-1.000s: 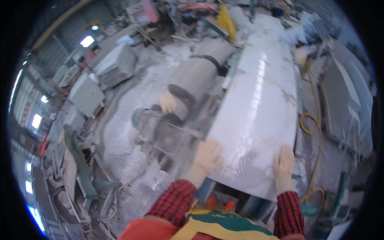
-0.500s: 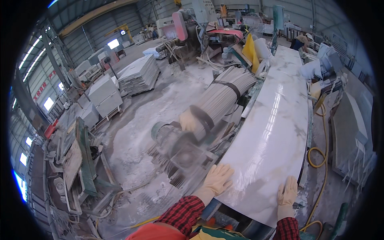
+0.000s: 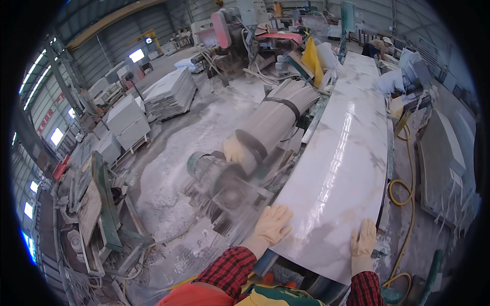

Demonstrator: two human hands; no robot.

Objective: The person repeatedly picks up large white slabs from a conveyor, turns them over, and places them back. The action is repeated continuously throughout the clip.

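Gloved fingers (image 3: 282,216) on slab (image 3: 343,168), white, glossy, long

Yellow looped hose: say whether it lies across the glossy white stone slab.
No, the yellow looped hose runs to the right of the white stone slab.

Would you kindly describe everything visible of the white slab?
The slab is long, flat and stone-like: glossy white with faint brownish-grey patches and a bright streak of reflected light. It lies face up, stretching away from the person. The left hand rests at its left near edge, the right hand at its right edge.
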